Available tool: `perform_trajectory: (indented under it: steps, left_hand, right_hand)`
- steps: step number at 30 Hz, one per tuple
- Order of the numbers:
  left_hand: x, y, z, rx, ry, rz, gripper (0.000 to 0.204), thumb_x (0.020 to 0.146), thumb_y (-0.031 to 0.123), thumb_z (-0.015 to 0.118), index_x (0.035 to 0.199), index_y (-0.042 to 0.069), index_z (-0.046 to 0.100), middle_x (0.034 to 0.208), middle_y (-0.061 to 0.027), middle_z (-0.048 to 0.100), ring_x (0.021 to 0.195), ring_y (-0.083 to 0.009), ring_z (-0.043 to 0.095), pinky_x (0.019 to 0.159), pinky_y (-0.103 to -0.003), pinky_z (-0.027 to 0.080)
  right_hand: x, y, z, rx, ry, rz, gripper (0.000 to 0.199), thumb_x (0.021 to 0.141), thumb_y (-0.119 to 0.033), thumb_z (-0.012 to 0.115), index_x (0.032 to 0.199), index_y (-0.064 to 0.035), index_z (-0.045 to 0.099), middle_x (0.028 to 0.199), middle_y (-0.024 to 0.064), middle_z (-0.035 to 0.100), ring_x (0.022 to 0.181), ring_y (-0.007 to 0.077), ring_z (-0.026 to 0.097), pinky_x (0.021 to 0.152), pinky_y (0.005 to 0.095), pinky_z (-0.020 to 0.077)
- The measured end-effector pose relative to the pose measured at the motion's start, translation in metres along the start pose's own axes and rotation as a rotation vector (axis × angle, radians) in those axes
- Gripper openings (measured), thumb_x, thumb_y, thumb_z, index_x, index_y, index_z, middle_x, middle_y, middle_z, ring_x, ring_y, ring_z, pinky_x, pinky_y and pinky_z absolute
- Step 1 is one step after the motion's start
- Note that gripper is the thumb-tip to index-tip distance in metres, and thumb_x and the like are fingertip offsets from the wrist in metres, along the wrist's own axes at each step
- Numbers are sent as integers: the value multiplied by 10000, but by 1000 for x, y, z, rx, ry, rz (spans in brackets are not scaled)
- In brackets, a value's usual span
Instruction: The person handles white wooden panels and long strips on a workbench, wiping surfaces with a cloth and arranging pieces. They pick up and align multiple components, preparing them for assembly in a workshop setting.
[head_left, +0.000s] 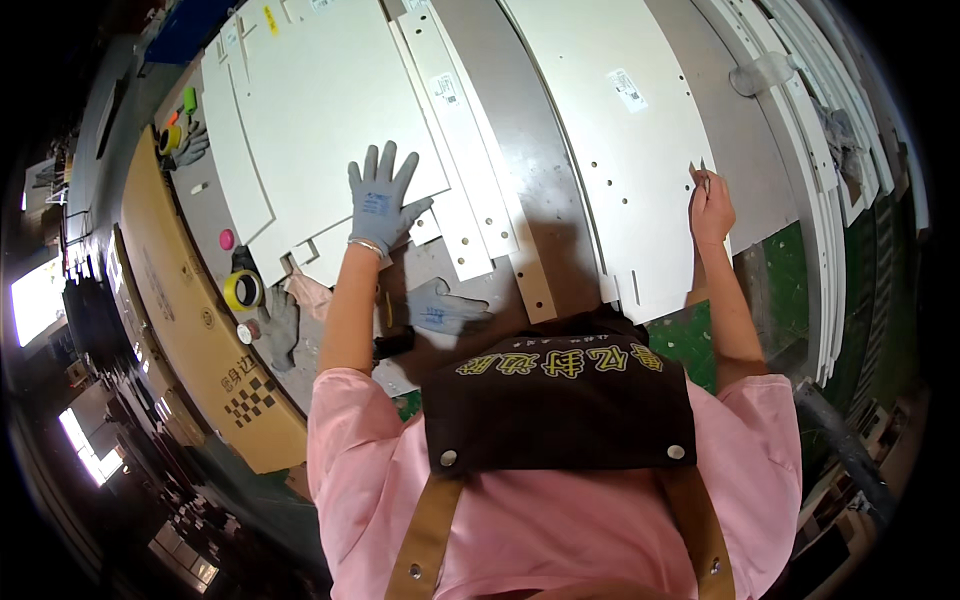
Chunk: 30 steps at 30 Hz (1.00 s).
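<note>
grips (382,200) (712,208): 2 | yellow tape rolls (231,284) (163,140): 2 | aprons (560,425): 1

The boards (330,110) look smooth, with a soft sheen. The worn glove (376,200) is matt cloth. The box (190,325) is dull cardboard, the tape (230,290) glossy plastic.

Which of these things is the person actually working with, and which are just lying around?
Apparently in use:
- left white panels, beneath the gloved left hand
- right white panel, with the bare right hand at its edge

Apparently just lying about:
- loose gray gloves
- nearest yellow tape roll
- pink round object
- clear cup
</note>
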<state>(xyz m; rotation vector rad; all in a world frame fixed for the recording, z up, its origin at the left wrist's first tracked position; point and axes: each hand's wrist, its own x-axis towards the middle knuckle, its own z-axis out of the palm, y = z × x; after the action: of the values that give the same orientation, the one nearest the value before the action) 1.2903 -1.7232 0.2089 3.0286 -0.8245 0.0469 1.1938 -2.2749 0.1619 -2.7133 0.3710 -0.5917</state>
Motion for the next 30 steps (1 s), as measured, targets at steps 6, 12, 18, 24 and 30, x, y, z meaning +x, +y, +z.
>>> perform_trajectory:
  steps: [6,12,18,24,30]
  left_hand:
    - [1,0,3,49,13,4,776,826,655,545,1420,161,473,1503,-194,363,1362,-448,325,1058,-643,224]
    - [1,-1,4,49,29,5,774,833,669,519,1407,150,485,1483,-195,386,1341,-448,346,1053,-633,236]
    - [3,0,1,44,28,-20,745,814,640,567,1400,185,501,1477,-166,404,1355,-401,344,1070,-609,224]
    - [6,18,-1,-37,12,-33,835,747,681,613,1395,167,499,1474,-198,384,1361,-418,329,1081,-620,223]
    - [-61,153,97,-1074,-598,294,786,811,600,592,1458,194,408,1571,-96,279,1463,-313,174,1183,-566,62]
  right_hand:
    - [0,-1,-1,-31,-15,6,204,884,-127,542,1065,-115,634,1011,76,660,873,311,649,717,396,523]
    - [1,-5,-2,-37,-24,13,194,892,-137,542,1057,-111,642,1015,68,665,887,301,651,721,389,525]
    - [3,-7,-1,-25,-12,8,174,902,-138,547,1041,-103,647,1010,66,671,887,290,653,724,376,526]
    - [2,-4,-1,-45,-25,10,173,901,-129,555,1044,-93,646,1006,73,671,871,294,654,722,374,524]
    - [2,-4,-3,-63,-54,7,191,888,-114,562,1059,-93,643,997,98,663,869,323,649,726,403,518]
